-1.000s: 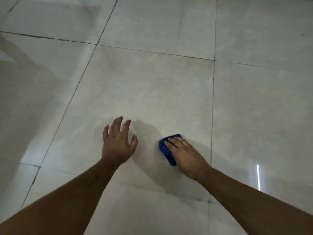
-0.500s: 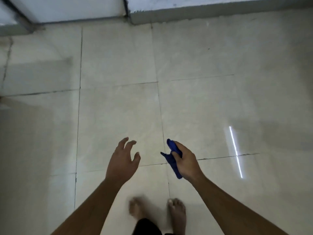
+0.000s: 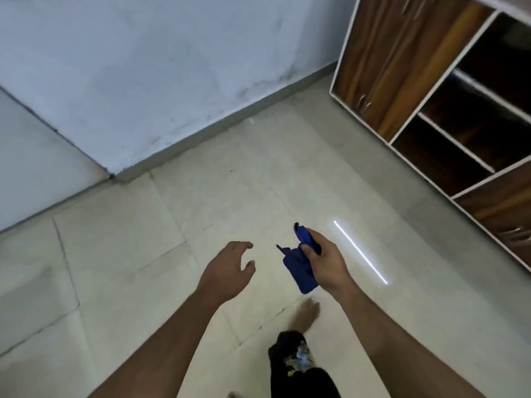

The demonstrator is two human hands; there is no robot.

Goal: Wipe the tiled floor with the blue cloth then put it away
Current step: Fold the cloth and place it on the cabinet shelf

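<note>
Right hand (image 3: pixel 326 261): fingers and thumb curled round the blue cloth (image 3: pixel 298 270), which I held bunched at about waist height, its loose end hanging down toward my palm side. A second before, this hand pressed the cloth flat on the tile; half a second before, it had already lifted clear. The cloth was off the floor (image 3: pixel 172 225) and touching nothing but my hand.

Left hand (image 3: pixel 230 268): beside the cloth, apart from it, fingers loosely curled and holding nothing. Earlier it was spread on the tile as a prop; it was now raised in the air.

Bare foot (image 3: pixel 307 311): below the cloth, mid-step and blurred. I had stood up from the crouch.

Bright line of reflected light (image 3: pixel 359 251): on the tile, just past the cloth on its right side.

Cabinet (image 3: pixel 431 81): brown wood with pale edging, well beyond the cloth, up and to the right, with open dark shelves between closed doors. It had newly come into sight as my head turned.

Wall (image 3: pixel 158 67): pale blue, well beyond the cloth, up and to the left.

Reading: wiping appeared finished; putting the cloth away was the step in hand, and the open shelves looked a likely place, though that is a guess.
</note>
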